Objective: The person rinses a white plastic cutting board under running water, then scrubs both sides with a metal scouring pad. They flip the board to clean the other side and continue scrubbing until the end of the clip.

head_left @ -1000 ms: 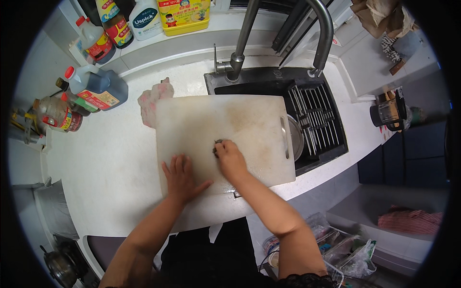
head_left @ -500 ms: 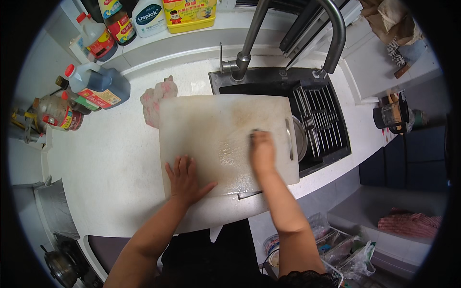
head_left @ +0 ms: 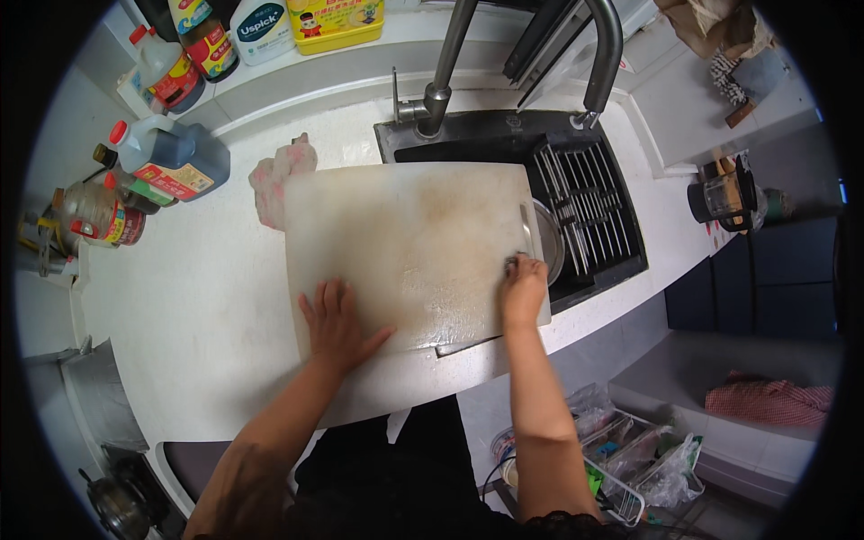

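Note:
A large whitish plastic cutting board (head_left: 405, 216), stained brownish and wet along its near part, lies flat across the counter and over the left part of the sink. My left hand (head_left: 337, 326) rests on its near left area, palm down with fingers spread. Near the board's right edge, just below its handle slot, my right hand (head_left: 525, 295) is closed round a small dark scrubber (head_left: 513, 263). Most of that scrubber is hidden by the fingers; it looks like steel wool. Wet streaks and fine suds show on the board between the hands.
Beyond the board stands a grey faucet (head_left: 436, 101) over the black sink (head_left: 594, 292), which holds a metal rack (head_left: 589, 202) and a round metal bowl (head_left: 547, 238). A pinkish-grey cloth (head_left: 272, 184) touches the board's far left corner. Bottles and a jug (head_left: 184, 162) line the left.
My right hand has slid right and a little nearer across the board with the scrubber. The left hand stays spread on the board. The whole view has shifted slightly.

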Tool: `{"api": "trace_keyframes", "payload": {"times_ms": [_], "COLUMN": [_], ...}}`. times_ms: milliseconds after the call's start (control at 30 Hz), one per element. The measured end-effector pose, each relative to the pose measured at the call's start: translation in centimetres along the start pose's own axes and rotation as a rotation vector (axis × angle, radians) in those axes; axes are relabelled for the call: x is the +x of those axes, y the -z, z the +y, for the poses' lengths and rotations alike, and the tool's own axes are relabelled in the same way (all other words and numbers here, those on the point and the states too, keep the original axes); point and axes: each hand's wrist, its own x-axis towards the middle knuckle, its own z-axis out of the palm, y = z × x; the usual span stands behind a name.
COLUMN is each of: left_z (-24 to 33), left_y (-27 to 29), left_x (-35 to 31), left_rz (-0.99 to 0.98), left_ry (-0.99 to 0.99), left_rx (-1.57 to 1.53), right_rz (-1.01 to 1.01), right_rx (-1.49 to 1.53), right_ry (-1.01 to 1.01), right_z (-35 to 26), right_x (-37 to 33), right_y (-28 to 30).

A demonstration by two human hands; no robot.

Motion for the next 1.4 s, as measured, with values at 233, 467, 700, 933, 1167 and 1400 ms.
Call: {"api": "trace_keyframes", "payload": {"times_ms": [233, 467, 700, 933, 1167, 1400], "left_z": [-1.0, 0.1, -0.3, 0.0, 0.2, -0.5], "left_y": [-0.2, 0.9, 0.9, 0.7, -0.1, 0.0], "left_x": [-0.5, 0.5, 0.1, 0.4, -0.3, -0.2], "left_rz": [0.008, -0.037, 0.050, 0.036, 0.021, 0.047], "left_ry": [-0.015, 0.029, 0.000, 0.015, 0.019, 0.006], "left_rx": [-0.028, -0.061, -0.059, -0.067, -0.055, -0.023], "right_rz": [-0.188, -0.152, -0.214, -0.249, -0.182, -0.271], "right_rx": [0.249, 0.033, 0.170, 0.170, 0.030, 0.161], "right_ry": [0.004, 0.108, 0.114, 0.204, 0.261, 0.285], "right_z": [-4.8, -1.1, -2.4, -2.0, 1.1, 4.5], "right_x": [-6.9, -0.7, -3.4, -3.2, -1.9, -2.2], "right_y": [0.4, -0.1, -0.7, 0.9, 1.7, 3.9]}}
